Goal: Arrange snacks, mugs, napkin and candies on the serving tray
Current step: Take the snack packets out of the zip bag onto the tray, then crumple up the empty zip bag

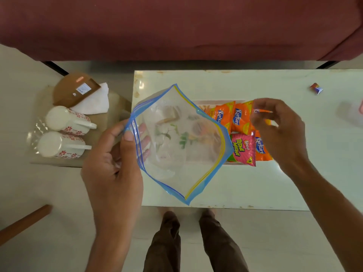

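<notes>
My left hand (112,163) grips the left rim of a clear zip bag (176,169) with a blue and yellow seal, holding its mouth wide over the table. Through the bag shows a white floral serving tray (220,101). Orange Kurkure packets (240,119) and a pink Bingo packet (242,149) lie on the tray's right part. Above those packets my right hand (280,130) pinches a small wrapped candy (263,111). Another candy (316,88) lies on the table at the far right. Two white floral mugs (66,120) lie on their sides, left of the table, beside a white napkin (96,103).
The white table (294,183) stands in front of a dark red sofa (176,26). A low beige stand (115,101) on the left carries the mugs, the napkin and a brown holder (72,89). A pale blurred object (353,114) sits at the right edge. My legs (196,242) are below the table's near edge.
</notes>
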